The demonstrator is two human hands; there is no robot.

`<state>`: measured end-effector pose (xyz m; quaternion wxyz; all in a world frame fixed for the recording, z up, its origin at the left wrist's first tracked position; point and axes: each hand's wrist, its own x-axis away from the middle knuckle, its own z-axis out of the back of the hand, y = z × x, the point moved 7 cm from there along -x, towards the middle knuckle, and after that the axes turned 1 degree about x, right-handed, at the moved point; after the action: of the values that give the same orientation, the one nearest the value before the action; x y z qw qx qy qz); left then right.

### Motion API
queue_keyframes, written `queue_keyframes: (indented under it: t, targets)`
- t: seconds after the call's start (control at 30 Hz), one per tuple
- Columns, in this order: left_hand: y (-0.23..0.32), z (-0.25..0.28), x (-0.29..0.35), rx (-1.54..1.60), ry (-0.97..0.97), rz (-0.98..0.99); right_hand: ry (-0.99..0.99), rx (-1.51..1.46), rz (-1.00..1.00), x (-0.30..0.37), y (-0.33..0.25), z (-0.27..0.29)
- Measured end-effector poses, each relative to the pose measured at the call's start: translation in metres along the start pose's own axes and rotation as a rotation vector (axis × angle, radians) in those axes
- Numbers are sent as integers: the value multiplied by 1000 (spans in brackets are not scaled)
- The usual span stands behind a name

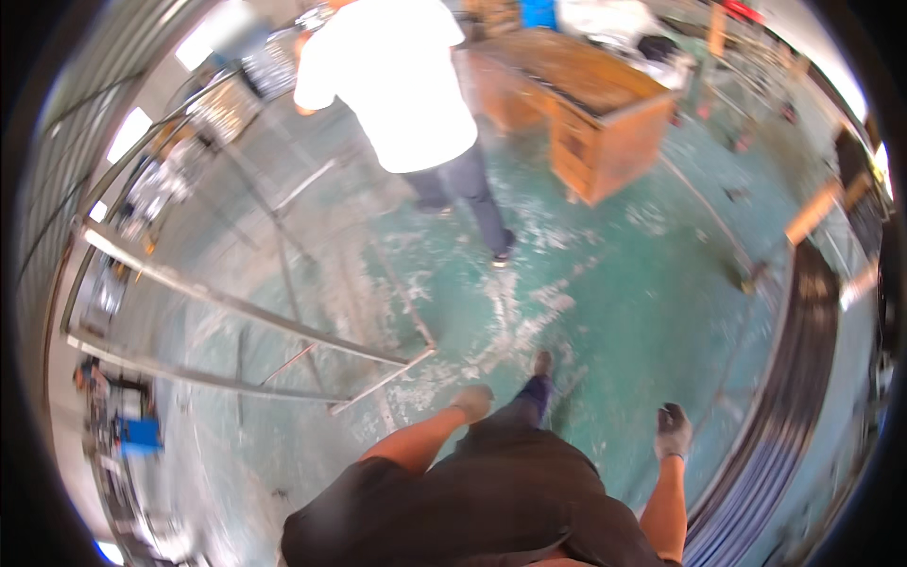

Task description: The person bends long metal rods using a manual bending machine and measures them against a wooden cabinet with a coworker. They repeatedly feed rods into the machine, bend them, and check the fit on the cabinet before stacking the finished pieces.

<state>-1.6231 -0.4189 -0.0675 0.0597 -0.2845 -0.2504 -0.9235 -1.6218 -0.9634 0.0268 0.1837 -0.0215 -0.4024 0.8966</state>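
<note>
My left hand (472, 403), in a pale work glove, hangs ahead of my body beside my leg. Nothing shows in it; its fingers are blurred and turned away. My right hand (673, 431) wears a grey glove with dark fingertips and hangs at my right side. Its fingers are loosely apart, with nothing visible between them. Closest to my left hand is the corner of a metal tube frame (255, 307), apart from the hand. To the right of my right hand lies a stack of long dark metal bars (789, 378).
A person in a white top (397, 85) walks ahead of me. Beyond stands a worn wooden desk (614, 146). The green floor (614, 283) has pale scuffs. A blue box (140, 437) shows at the far left, and a wooden block (812, 213) by the bars.
</note>
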Motion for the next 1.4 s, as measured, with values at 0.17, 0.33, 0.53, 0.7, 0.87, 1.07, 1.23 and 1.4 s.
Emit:
queue_keyframes:
  t: [0.17,0.33,0.53,0.7,0.87,1.07,1.23,1.4]
  targets:
    - [7,35,-105,-41,-145,116,53,75,0,-136,-28,-28]
    - [15,137,-203,140,19,250,-189,147,64,-216,-41,-95]
    - [69,256,-268,113,249,200,-370,254,-8,-344,-69,-157]
    - [66,272,-312,243,314,343,-452,316,94,-476,-147,-206]
    - [79,304,-341,400,381,486,-512,263,208,-620,-221,-271]
    - [66,305,-361,621,503,587,-679,326,383,-703,-369,-362]
    - [17,318,-395,663,486,672,-694,300,449,-722,-469,-441]
    - [-57,345,-423,858,456,804,-772,379,493,-719,-525,-519]
